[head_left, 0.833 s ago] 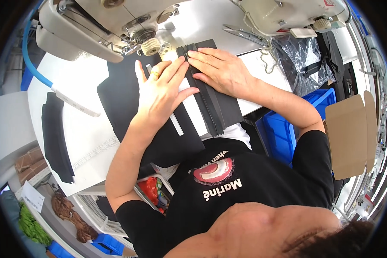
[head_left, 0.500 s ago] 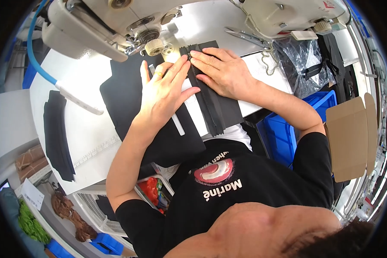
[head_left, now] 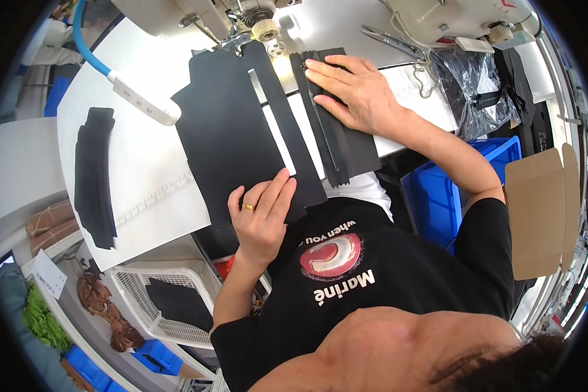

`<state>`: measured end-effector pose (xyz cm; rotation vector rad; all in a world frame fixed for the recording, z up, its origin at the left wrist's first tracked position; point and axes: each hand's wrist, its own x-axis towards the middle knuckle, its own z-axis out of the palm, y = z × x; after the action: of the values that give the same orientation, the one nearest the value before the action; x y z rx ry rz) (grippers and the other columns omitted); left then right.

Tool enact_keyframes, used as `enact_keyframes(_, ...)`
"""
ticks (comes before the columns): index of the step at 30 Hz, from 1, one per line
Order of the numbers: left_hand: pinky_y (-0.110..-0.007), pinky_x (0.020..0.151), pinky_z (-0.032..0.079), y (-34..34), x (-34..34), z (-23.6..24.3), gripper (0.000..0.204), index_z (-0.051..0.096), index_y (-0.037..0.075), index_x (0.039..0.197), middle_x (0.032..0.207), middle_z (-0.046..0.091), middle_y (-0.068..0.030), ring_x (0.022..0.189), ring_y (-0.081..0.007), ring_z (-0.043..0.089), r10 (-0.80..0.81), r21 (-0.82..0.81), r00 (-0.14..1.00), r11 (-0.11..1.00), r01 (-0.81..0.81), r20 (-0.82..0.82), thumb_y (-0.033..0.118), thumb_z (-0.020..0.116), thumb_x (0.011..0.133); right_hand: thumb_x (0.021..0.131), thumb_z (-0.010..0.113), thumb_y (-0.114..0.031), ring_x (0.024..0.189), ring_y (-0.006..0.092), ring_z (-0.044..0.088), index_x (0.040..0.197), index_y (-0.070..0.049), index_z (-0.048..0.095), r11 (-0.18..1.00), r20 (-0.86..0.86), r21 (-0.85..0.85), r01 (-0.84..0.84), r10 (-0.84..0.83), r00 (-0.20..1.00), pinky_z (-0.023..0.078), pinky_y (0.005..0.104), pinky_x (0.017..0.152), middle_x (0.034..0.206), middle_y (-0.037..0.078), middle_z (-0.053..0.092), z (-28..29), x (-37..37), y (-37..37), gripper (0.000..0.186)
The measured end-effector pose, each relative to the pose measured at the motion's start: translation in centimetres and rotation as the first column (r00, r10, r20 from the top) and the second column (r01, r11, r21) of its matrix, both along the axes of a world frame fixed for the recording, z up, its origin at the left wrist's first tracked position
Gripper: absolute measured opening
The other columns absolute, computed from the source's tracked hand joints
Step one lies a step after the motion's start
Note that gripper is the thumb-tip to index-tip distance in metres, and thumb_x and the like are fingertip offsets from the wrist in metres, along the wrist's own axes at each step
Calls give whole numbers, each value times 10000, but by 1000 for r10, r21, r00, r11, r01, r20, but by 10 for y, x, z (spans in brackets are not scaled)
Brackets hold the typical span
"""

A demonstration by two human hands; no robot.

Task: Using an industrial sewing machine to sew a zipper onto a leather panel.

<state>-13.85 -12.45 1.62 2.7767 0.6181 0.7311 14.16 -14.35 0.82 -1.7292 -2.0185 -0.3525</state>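
A black fabric panel (head_left: 228, 130) lies on the white table, its far end by the sewing machine's presser foot (head_left: 238, 47). A long narrow slot (head_left: 277, 134) runs through it, with the bright surface showing beneath. My left hand (head_left: 264, 212) rests on the panel, fingers stretched out, fingertips at the slot's near end. To the right lies a black zipper (head_left: 320, 121) along a strip of black fabric (head_left: 356, 153). Flat on this zipper piece is my right hand (head_left: 366, 95), its fingers extended at the zipper's far part.
A second machine head (head_left: 451, 19) stands at the far right, with scissors (head_left: 392, 40) beside it. Stacked black strips (head_left: 93, 176) lie at the left. A blue hose with a white nozzle (head_left: 144, 101) reaches over the table. Below are a white basket (head_left: 134, 297) and a blue bin (head_left: 431, 202).
My left hand has drawn back toward me from the zipper's far end to the near end of the slot, uncovering the panel. My right hand stays on the zipper piece.
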Motion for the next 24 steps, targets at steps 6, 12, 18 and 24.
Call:
enact_keyframes(6, -337, 798, 485, 29, -5, 67, 501, 688, -32, 1009, 1043, 694, -136, 890, -242, 633, 55, -347, 960, 937, 46, 275, -53, 613, 514, 840, 641, -295, 1102, 230, 538, 1135, -83, 631, 999, -2, -26, -35, 35, 999, 449, 377, 899, 1243, 19, 596, -1, -30, 5, 364)
enact_keyframes(12, -333, 764, 502, 41, -2, 76, 522, 681, -31, 1020, 1068, 680, -139, 860, -259, 629, -145, -242, 973, 952, 187, 180, -95, 604, 508, 809, 657, -267, 1098, 242, 537, 1095, -56, 643, 996, 11, -15, -89, 89, 996, 451, 377, 892, 1203, 46, 608, -3, -39, 31, 356)
enact_keyframes(18, -403, 882, 437, 13, -2, 21, 486, 682, 8, 1047, 1101, 632, -86, 883, -217, 612, -134, -148, 979, 977, 157, 153, -77, 563, 583, 708, 688, -132, 1168, 259, 508, 1007, -36, 627, 990, -32, -94, -107, 105, 994, 432, 410, 946, 1185, 66, 605, -3, -37, 41, 319)
enact_keyframes(24, -472, 977, 363, 0, -6, -2, 582, 670, 61, 1115, 1113, 595, -51, 960, -207, 583, -42, -229, 988, 971, 76, 150, -86, 554, 564, 712, 688, -134, 1152, 249, 515, 1006, -38, 640, 992, -35, -52, -118, 116, 993, 441, 397, 929, 1181, 58, 610, -3, -37, 42, 314)
